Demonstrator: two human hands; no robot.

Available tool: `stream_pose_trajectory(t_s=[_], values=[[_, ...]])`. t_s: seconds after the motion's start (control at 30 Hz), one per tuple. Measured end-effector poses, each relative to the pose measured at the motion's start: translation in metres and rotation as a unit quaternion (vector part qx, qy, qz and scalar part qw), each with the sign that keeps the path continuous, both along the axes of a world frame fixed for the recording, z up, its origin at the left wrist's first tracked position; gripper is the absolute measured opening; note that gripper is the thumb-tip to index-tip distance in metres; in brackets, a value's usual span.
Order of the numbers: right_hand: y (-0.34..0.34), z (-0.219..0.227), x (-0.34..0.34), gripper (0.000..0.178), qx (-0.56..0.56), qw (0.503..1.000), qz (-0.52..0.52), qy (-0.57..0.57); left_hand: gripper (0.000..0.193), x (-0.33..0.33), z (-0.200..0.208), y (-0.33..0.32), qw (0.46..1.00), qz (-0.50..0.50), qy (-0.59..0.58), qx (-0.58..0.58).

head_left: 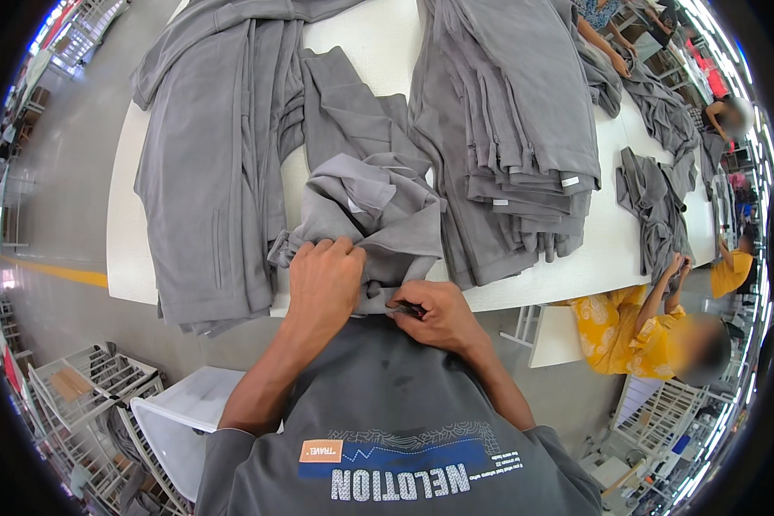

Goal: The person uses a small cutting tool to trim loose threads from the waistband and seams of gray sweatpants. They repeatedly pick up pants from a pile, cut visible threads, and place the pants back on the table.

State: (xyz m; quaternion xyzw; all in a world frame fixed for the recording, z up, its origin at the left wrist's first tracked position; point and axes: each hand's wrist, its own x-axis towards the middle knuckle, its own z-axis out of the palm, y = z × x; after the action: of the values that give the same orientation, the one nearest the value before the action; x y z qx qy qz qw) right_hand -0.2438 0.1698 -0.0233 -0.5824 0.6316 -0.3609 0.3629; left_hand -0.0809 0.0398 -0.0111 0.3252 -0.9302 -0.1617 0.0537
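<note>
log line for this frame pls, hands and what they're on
left hand: gripping bunched grey garment | right hand: pinching its near edge | place: white table | nearby: grey garment stack

White table, stacked grey garments, white chair, wire racks, perhaps shelving, seated co-worker in yellow
</note>
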Motion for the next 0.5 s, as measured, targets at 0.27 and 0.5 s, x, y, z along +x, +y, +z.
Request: stream_pose_trajectory(t_s=[0.27,0.5], values=[[0.0,0.0,0.003,0.018,0.008,1.0,0.006,0.015,0.012,0.003,-0.002,-0.004,0.996,0.05,0.053,0.052],[-0.006,0.024,0.003,0.034,0.067,0.995,-0.074,-0.031,0.008,0.015,-0.002,-0.019,0.864,0.16,0.227,0.42]])
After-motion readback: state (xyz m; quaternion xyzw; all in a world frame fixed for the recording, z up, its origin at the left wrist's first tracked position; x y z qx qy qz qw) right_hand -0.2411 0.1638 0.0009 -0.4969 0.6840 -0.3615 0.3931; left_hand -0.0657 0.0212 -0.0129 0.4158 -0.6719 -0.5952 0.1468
